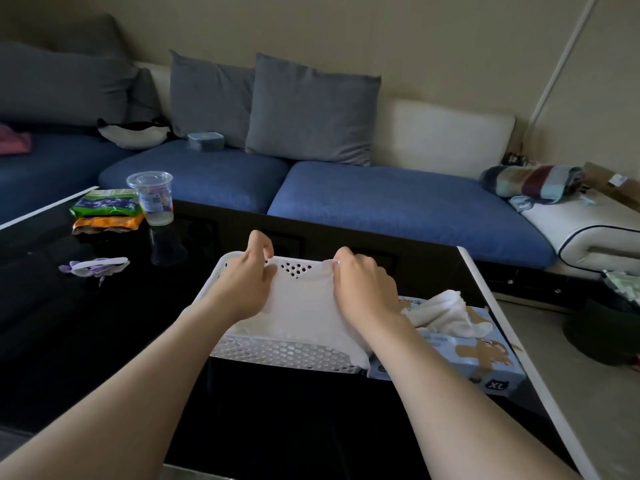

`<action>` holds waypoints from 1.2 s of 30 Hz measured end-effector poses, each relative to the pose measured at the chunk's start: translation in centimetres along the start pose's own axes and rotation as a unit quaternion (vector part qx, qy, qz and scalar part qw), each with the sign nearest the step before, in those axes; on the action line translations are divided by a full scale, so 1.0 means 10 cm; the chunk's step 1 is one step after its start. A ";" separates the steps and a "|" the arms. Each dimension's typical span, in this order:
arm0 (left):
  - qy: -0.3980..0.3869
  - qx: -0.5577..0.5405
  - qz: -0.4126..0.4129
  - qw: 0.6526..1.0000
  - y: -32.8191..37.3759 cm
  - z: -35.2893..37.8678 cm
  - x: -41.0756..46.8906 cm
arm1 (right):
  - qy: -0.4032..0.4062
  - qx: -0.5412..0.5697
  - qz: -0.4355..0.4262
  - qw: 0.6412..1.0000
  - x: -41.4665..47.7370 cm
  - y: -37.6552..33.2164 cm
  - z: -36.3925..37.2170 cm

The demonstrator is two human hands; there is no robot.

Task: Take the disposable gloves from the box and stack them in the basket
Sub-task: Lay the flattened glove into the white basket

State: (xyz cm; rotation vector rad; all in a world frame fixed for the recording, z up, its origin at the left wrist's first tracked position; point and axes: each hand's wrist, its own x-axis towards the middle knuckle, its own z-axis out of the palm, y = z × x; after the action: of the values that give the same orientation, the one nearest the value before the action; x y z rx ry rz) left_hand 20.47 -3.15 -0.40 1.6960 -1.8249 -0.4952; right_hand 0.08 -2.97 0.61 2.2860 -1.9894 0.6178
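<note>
Two bare hands stretch a white glove [304,306] flat over a white perforated basket [287,355] on a glossy black worktop [104,341], the left hand [247,287] and the right hand [363,289] each pinching its far edge with curled fingers. Just right of the basket lies the glove box [485,362], a bunch of white gloves [446,315] spilling from its top. A clear plastic cup [152,199] and snack packets [107,211] sit far left, with a blue sofa [398,202] beyond.
</note>
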 end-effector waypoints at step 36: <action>-0.258 0.207 -0.096 0.939 -0.09 0.06 0.02 | -0.432 -0.086 -0.066 0.895 0.17 -0.04 0.23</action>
State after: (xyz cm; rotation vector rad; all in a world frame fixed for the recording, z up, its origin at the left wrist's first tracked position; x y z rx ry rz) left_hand 20.74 -3.49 -1.40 2.1986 -2.2641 -0.7322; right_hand 1.18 -5.18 -0.83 2.8055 -1.9741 -0.7018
